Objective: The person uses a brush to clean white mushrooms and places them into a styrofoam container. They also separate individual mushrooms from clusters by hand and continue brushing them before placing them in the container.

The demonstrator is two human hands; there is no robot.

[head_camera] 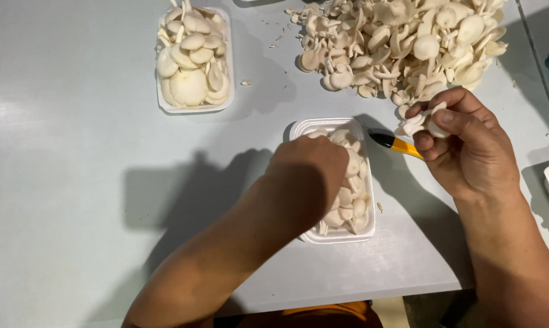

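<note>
Our pale grey bench (74, 152): two white mushroom trays (195, 61) (341, 182), loose mushroom heap (402, 42) at far edge, yellow-handled knife (396, 144).

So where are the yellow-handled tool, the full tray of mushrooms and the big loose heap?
Yellow-handled tool (402, 146): head view, on its yellow handle beside the right hand.
Full tray of mushrooms (226, 61): head view, on its white right rim.
Loose mushroom heap (402, 42): head view, mid-pile.

Mushroom pile (402, 42) behind tray (299, 129) — knife (396, 144) right.
</note>
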